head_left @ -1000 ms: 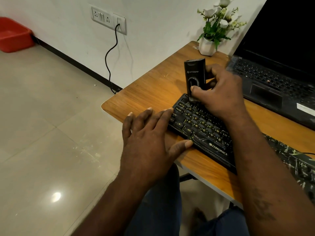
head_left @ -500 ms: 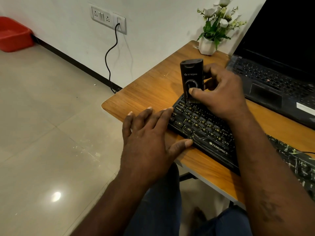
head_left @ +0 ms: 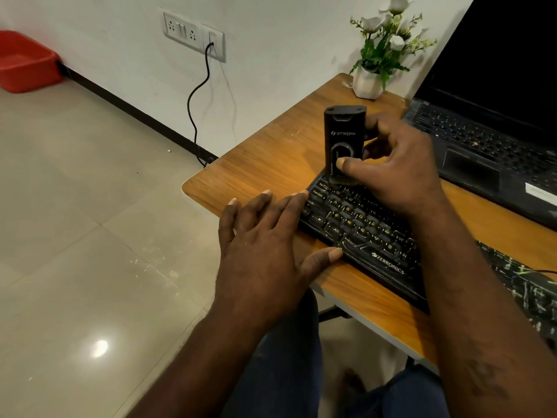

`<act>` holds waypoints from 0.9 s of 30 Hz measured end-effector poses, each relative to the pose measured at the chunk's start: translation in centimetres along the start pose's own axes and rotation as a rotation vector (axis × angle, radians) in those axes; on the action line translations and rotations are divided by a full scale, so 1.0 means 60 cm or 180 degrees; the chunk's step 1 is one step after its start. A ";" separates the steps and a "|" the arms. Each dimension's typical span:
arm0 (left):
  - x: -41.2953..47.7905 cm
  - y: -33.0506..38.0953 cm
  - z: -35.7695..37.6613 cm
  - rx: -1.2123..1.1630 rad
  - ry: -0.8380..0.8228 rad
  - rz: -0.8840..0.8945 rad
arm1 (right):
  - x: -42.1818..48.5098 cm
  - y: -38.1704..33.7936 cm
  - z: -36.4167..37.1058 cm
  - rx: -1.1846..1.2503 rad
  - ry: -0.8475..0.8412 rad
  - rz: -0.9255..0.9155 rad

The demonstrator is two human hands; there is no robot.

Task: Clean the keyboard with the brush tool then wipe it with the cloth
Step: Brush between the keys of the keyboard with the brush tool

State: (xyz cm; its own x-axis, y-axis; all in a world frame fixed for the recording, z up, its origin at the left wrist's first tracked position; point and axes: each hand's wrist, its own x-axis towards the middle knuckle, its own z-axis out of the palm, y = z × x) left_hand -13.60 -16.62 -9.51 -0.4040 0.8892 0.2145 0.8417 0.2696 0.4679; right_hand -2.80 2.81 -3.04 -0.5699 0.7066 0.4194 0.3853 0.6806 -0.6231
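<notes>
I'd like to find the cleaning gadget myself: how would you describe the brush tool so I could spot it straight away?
Start at the wooden desk and find the black keyboard at its near edge. At the keyboard's far left corner, the right hand holds the brush tool upright. It is the only standing black slab, with pale lettering on its face.

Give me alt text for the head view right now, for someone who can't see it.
The right hand holds a black brush tool upright on the top-left keys of a black keyboard, while the left hand lies flat, steadying the keyboard's left end. They sit on a wooden desk with an open laptop and a potted plant behind.
</notes>
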 end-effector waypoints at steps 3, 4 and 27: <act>0.001 0.000 0.001 -0.0014 0.0011 0.0007 | -0.001 -0.002 0.008 -0.0119 -0.0053 -0.0105; 0.002 0.000 0.001 -0.0019 0.0011 0.0003 | 0.002 -0.001 0.009 -0.0226 0.0064 -0.0041; 0.000 0.000 0.001 -0.0018 0.0003 -0.0021 | -0.009 -0.009 -0.007 0.0518 -0.0414 -0.0054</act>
State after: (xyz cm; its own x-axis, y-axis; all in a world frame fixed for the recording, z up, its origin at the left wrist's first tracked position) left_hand -13.56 -16.60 -9.55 -0.4099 0.8871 0.2122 0.8370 0.2733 0.4740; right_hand -2.40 2.12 -2.64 -0.6684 0.6571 0.3486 0.2585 0.6446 -0.7194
